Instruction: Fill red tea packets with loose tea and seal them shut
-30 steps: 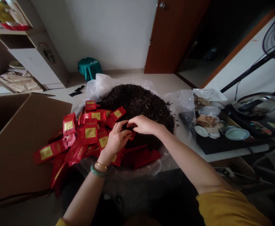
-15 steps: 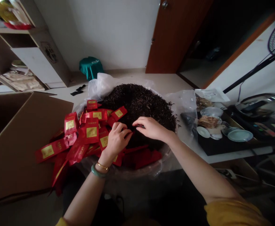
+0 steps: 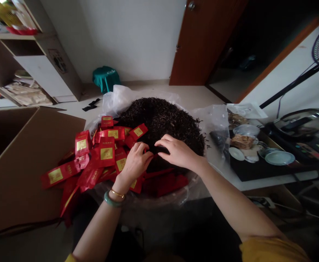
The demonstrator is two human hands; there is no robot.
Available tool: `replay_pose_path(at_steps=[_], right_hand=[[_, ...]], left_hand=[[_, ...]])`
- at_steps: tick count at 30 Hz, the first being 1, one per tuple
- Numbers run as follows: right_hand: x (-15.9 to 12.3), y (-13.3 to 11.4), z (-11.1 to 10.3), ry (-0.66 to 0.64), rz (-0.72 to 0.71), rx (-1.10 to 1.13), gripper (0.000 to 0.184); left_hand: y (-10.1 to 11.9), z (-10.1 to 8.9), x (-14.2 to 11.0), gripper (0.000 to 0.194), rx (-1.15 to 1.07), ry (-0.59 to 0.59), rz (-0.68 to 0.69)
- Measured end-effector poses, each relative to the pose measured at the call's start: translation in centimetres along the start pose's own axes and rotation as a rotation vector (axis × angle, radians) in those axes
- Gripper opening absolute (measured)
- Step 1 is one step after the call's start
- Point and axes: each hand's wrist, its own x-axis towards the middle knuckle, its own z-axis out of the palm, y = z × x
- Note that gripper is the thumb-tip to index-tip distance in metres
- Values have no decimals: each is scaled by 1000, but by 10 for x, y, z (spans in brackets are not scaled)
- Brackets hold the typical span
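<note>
My left hand [image 3: 137,158], with a jade bangle and a thin gold bracelet at the wrist, is closed, thumb against fingers, on a red packet. Only a sliver of its red edge shows past the thumb; the rest is hidden. Close to its right, my right hand [image 3: 176,151] has its thumb and fingers apart, with a dark gap between them. Both hands are over a large heap of dark, twisted tea leaves [image 3: 170,118]. Beside my left hand lies a pile of red packets [image 3: 106,152] with gold labels. Darker red packets [image 3: 170,185] lie below my hands at the near rim.
Clear plastic sheeting [image 3: 214,120] lines the heap's container. On the left stands a cardboard box [image 3: 36,163]. To the right, a tray [image 3: 258,171] holds dishes, a lidded pan is behind it, and a fan stands further back. A teal-covered bin [image 3: 106,78] is by the wall.
My right thumb has moved down, away from its fingers, widening the gap. My left hand stays almost in place, its fingertips shifting slightly. The packet pile looks the same.
</note>
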Motion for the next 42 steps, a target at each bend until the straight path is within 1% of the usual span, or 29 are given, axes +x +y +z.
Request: replay_pose_path(at_steps=[2,5,7,11,13,15,18,21,23,25,28,30,33,36,39,41,42], right_hand=[[1,3,4,-25,-4,21,30],[5,9,14,-44,-28,57,20],[7,11,16,-5,-25,92,19],[8,8,8,77,15,97,20],[9,3,8,87,41,85,24],[12,-1,12,80,43,64,25],[17,-4,24,34,3,-42,15],[19,-3,31,-87,-48,-170,22],[18,-2,29,-151,-82,-191,25],[14,-2,23,-153,-115,-155,26],[7,-2,13,-53,-157,-63,25],[3,-1,10,-19,-162,-63,22],[2,1,16,-96,-150,-159,15],[5,4,29,-153,-158,-214,15],[5,7,35,-151,-166,-204,18],[3,8,34,-116,-171,-150,15],[2,10,32,-79,-171,-101,13]], left_hand=[[-1,1,0,14,3,-19,1],[-2,4,-3,14,-19,-39,-16],[-2,6,-4,14,-42,-52,-32],[-1,7,-6,17,-75,-88,-45],[0,6,-5,18,-86,-95,-38],[0,5,-4,18,-98,-98,-27],[1,4,-3,18,-114,-98,-25],[1,5,-2,18,-113,-122,-11],[0,6,-3,17,-110,-137,4],[-2,7,-3,15,-115,-119,-2],[-5,5,-4,12,-135,-64,-37],[-6,4,-3,9,-153,-40,-42],[-5,2,-2,6,-184,-27,-27],[-3,2,-2,5,-208,-44,-4],[-3,2,-2,4,-213,-46,-6],[-4,1,-2,3,-209,-32,-32],[-5,1,-2,2,-208,-28,-44]])
